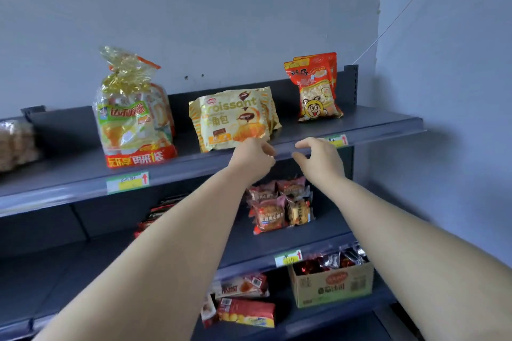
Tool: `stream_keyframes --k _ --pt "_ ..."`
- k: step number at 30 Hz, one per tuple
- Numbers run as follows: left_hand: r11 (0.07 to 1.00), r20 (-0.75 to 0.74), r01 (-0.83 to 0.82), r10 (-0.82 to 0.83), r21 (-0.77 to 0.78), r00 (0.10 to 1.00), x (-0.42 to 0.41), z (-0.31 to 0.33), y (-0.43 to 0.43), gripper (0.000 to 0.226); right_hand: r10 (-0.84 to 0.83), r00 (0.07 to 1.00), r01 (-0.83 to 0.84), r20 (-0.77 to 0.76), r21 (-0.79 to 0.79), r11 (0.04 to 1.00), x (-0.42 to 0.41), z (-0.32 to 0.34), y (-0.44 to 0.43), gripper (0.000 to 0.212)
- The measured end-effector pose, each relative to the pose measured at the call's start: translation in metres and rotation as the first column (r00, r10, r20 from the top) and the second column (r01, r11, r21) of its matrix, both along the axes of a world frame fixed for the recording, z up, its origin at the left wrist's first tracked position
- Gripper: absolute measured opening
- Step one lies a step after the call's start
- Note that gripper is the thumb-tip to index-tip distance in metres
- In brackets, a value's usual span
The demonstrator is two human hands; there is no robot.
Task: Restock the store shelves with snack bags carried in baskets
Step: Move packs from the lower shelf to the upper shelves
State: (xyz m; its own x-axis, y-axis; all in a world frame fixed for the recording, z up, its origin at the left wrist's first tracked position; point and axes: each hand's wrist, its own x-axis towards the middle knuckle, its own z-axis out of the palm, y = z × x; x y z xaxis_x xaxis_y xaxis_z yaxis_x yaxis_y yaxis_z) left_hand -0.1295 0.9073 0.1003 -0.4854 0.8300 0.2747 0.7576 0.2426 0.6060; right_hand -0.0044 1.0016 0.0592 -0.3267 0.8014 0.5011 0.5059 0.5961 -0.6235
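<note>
Cardboard box (331, 289) of red foil packets (333, 261)

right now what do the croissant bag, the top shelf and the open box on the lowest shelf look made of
Croissant bag: glossy plastic film, going by its sheen and crinkles.
Top shelf: probably painted metal; dark grey, matte, thin straight edge.
Box: brown cardboard; dull, printed front, open top.

My feed is fairly bright, evenly lit by cool, soft light with no harsh glare. Deep shadow sits beneath the top shelf (374, 126). Everything looks slightly soft. The snack bag (15, 144) at 9 o'clock smears, and shelf edges bow near the borders.
</note>
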Motion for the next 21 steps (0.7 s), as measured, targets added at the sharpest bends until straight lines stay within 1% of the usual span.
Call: stream_keyframes --k 3,5,7,10,13,16,17,19,20,21 --pt "0.997 0.038 -0.06 0.062 -0.043 0.997 0.0 -0.027 -0.043 0.013 0.058 0.998 -0.058 -0.008 -0.044 0.997 0.0 -0.028 -0.035 0.028" --pt "0.992 0.076 -0.095 0.101 -0.083 0.992 0.003 -0.047 -0.073 0.013 0.125 0.992 -0.123 0.014 -0.098 0.988 -0.001 -0.053 -0.062 0.026" --pt "0.981 0.083 -0.133 0.146 -0.141 0.986 0.003 -0.066 -0.099 0.015 0.195 0.978 -0.183 0.068 -0.158 0.97 -0.003 -0.076 -0.086 0.025" --pt "0.95 0.105 -0.19 0.222 -0.249 0.969 0.002 -0.096 -0.142 0.027 0.305 0.936 -0.258 0.176 -0.247 0.934 -0.006 -0.11 -0.124 0.026" --pt "0.921 0.126 -0.257 0.304 -0.295 0.944 -0.001 -0.13 -0.189 0.029 0.383 0.887 -0.305 0.258 -0.293 0.906 -0.008 -0.143 -0.163 0.025" --pt "0.881 0.191 -0.34 0.415 -0.329 0.889 -0.008 -0.166 -0.242 0.026 0.457 0.821 -0.33 0.343 -0.369 0.869 -0.01 -0.174 -0.203 0.024" --pt "0.855 0.198 -0.371 0.459 -0.362 0.866 -0.013 -0.178 -0.263 0.026 0.481 0.793 -0.337 0.373 -0.39 0.857 -0.012 -0.185 -0.216 0.025" --pt "0.819 0.215 -0.41 0.519 -0.402 0.827 -0.025 -0.2 -0.298 0.026 0.534 0.749 -0.361 0.393 -0.434 0.825 -0.017 -0.203 -0.235 0.024" --pt "0.8 0.268 -0.431 0.562 -0.417 0.783 -0.029 -0.209 -0.315 0.024 0.554 0.731 -0.365 0.398 -0.458 0.81 -0.02 -0.212 -0.243 0.022" --pt "0.77 0.304 -0.413 0.593 -0.487 0.746 -0.033 -0.215 -0.326 0.027 0.569 0.713 -0.366 0.41 -0.476 0.8 -0.023 -0.219 -0.249 0.021"
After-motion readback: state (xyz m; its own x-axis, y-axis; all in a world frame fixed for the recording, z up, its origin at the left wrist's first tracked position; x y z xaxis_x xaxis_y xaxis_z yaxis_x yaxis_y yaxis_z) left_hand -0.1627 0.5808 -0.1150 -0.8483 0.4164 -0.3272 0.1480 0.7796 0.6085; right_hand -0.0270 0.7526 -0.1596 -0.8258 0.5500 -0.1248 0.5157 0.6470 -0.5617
